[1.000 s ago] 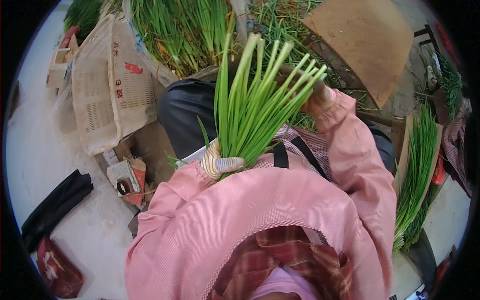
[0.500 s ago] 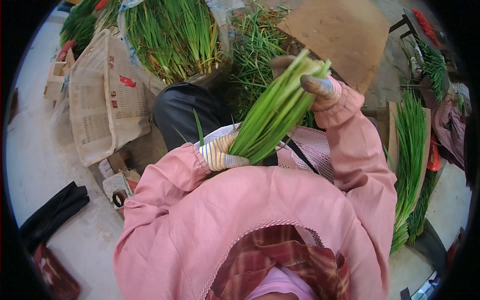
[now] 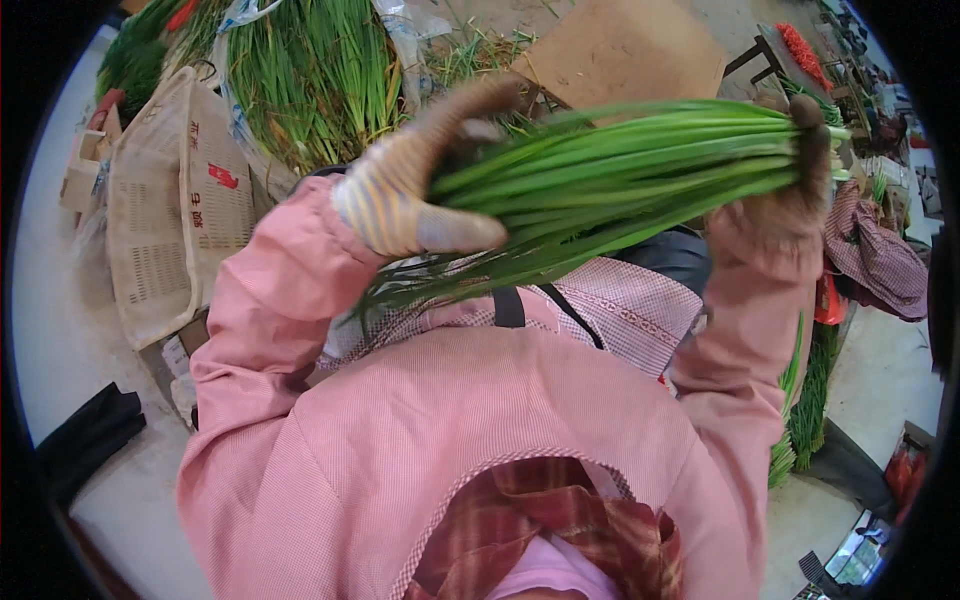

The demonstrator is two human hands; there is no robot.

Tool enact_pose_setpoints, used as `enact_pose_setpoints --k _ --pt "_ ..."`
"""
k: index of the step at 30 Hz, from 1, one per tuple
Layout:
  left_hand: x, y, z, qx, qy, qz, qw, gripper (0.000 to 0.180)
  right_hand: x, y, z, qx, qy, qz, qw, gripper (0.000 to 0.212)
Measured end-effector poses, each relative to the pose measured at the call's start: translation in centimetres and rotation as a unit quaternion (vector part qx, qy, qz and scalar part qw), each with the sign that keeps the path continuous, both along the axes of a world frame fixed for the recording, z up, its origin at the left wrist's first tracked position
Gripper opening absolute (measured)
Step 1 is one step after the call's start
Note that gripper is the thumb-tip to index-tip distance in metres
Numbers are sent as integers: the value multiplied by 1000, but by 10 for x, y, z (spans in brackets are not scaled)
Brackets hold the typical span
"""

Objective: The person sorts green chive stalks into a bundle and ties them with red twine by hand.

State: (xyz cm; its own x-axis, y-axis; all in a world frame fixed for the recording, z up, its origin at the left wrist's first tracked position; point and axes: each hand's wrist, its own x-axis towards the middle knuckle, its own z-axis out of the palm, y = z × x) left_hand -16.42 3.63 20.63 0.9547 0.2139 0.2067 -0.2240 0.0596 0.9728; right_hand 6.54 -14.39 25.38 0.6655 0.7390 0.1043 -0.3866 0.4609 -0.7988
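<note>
A long bunch of green chives (image 3: 620,165) lies almost level across my lap, its pale stem ends to the right and its leaf tips to the left. My right hand (image 3: 812,165), in a soiled glove, is wrapped around the bunch close to the stem ends. Around the leafy end, my left hand (image 3: 415,185) in a striped glove has thumb and fingers spread wide, with leaves passing between them. Some leaf tips droop below the left thumb. Parts of the leaves and the left fingers are blurred by motion.
A big heap of chives (image 3: 310,80) in plastic sheeting stands ahead on the left. Beside it leans a pale plastic basket (image 3: 155,215). A brown board (image 3: 625,50) lies ahead. More chives (image 3: 815,400) lie at my right, near a checked cloth (image 3: 875,250).
The bunch has swung from an upward slant to nearly level. My right hand has moved right with the stem ends; my left hand has moved up and forward, its fingers spreading.
</note>
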Motion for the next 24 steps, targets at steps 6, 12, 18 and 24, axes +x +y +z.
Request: enact_pose_setpoints --k 6,12,18,24 --pt "-40 41 -29 156 -30 382 910 54 85 30 -92 -267 -578 4 771 39" --pt "-49 -17 -59 -96 9 265 959 30 98 46 -11 -270 -240 2 932 41" --pt "-38 -69 -71 -224 150 26 963 29 99 80 -12 -340 -401 27 850 39" --pt "-53 -63 -99 -216 186 87 955 31 210 13 123 -246 -252 -183 918 38"
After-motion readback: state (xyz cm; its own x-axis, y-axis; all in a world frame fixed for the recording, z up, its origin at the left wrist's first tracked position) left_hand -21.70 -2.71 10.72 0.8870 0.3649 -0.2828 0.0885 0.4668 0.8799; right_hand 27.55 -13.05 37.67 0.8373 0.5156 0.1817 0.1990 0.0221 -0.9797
